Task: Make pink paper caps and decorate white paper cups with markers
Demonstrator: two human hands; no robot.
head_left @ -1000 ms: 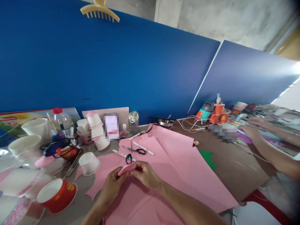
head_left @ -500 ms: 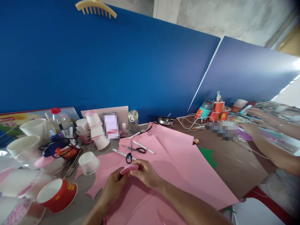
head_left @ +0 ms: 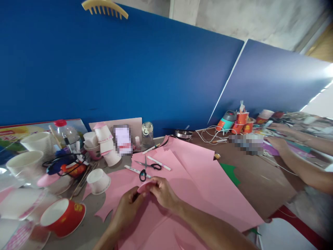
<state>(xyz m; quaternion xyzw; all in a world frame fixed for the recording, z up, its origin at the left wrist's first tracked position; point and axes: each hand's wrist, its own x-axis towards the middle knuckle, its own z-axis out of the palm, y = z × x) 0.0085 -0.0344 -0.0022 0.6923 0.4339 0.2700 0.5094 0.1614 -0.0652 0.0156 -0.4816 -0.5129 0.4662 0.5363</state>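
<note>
Above the pink paper sheets (head_left: 197, 187), a small rounded piece of pink paper (head_left: 143, 187) is pinched in my right hand (head_left: 165, 194), between thumb and fingers. My left hand (head_left: 128, 205) is curled at the piece's left edge, its thumb and fingertips closed on it. Just beyond my hands lie scissors (head_left: 146, 166) with black handles, their blades apart. White markers (head_left: 158, 163) rest beside the scissors on the pink paper. A pink offcut (head_left: 105, 210) with a curved cut edge lies left of my left hand.
White paper cups (head_left: 98, 181) and a red paper bowl (head_left: 63, 217) crowd the left side. A phone (head_left: 123, 140) leans at the back beside a glass jar (head_left: 147, 135). At right, another person's arms (head_left: 293, 163) reach over the table near red cups (head_left: 241, 121).
The pink piece has tilted and shifted slightly right. My left hand's fingers have shifted along its left edge. At right, the other person's arms have moved slightly.
</note>
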